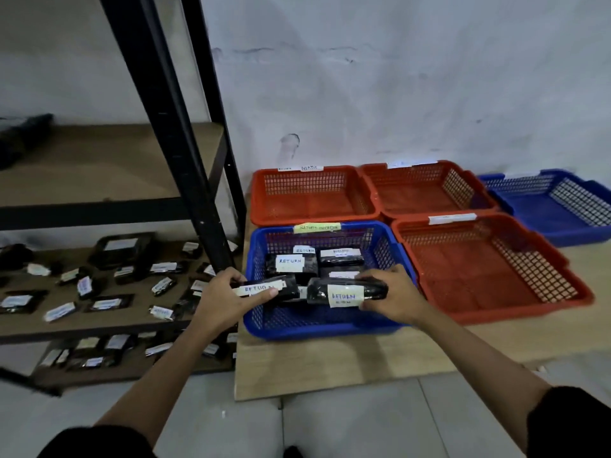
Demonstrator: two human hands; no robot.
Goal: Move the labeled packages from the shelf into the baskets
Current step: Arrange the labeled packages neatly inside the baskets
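Left hand point(228, 297) fingers pinch a RETURN packet point(269, 290), right hand point(393, 297) grips another point(345, 292) — both over the near blue basket point(317, 327). Wrap looks slick, light, soft — hold the ends, not the labels.

A scuffed white wall point(396, 77) fills the far side. Below it lies a pale wooden board point(330, 365) flat on the floor, with light grey floor tiles point(347, 424) nearer. At far left, a dark blurred object point(23, 137) rests on the upper level; what it is cannot be told.
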